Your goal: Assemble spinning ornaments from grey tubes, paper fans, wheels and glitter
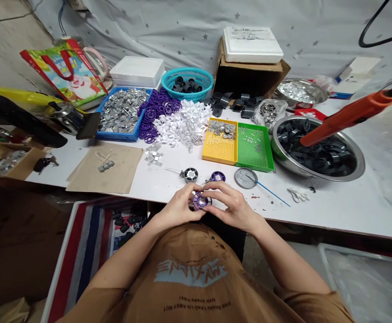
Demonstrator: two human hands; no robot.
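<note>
Between both hands, over the table's front edge, is a round purple plastic ring with spokes (200,201). My left hand (181,204) grips its left side, fingers curled round it. From the other side my right hand (231,204) pinches the ring with thumb and fingers. Just beyond the fingertips lie a second purple ring (218,176) and a dark round part with a white star-shaped piece (191,175). To the right sits a shallow round dish of grey paste (246,178), a thin blue stick (272,194) resting across its rim.
Behind are yellow (218,153) and green (254,159) trays of small metal parts, white pieces (182,121), purple rings (158,107) and a blue tray (115,134). A steel bowl (359,166) of black parts stands right, beneath an orange tool (349,117). Cardboard (121,175) lies left.
</note>
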